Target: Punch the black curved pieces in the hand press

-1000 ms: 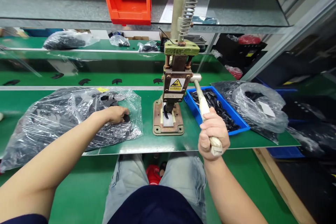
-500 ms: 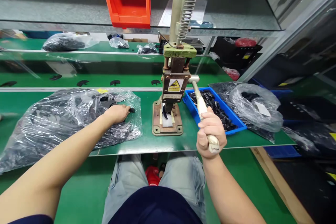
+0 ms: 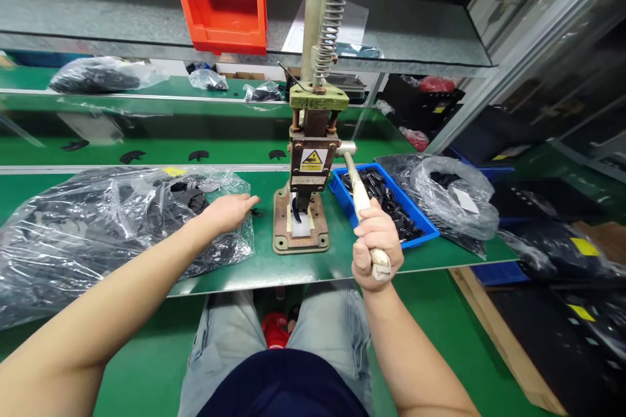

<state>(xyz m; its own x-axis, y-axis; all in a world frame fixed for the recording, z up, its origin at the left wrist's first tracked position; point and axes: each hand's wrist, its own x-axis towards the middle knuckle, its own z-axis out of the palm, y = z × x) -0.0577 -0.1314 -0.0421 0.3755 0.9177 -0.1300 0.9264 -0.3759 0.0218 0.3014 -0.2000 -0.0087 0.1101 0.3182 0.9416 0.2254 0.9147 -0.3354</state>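
My right hand point(image 3: 376, 241) is wrapped round the pale, tape-covered lever point(image 3: 359, 192) of a hand press point(image 3: 313, 156). Under the press's ram, a dark curved piece point(image 3: 296, 210) lies on the light pad of the base. My left hand point(image 3: 229, 212) is over the right edge of a large clear plastic bag point(image 3: 122, 228) of black parts, left of the press. Its fingers point towards the press, and a small black plastic part point(image 3: 256, 212) shows just beneath the fingertips, apparently pinched; the thumb is hidden.
Right of the press stands a blue tray point(image 3: 420, 239) of small black parts, with another plastic bag point(image 3: 450, 195) beside it. Several black curved parts, one a curved piece point(image 3: 198, 155), lie on the green surface behind. An orange bin point(image 3: 227, 39) sits on the shelf above.
My left hand has moved right from the bag towards the press, the small black part moving with it. My right hand stays on the lever. The view has shifted slightly right.
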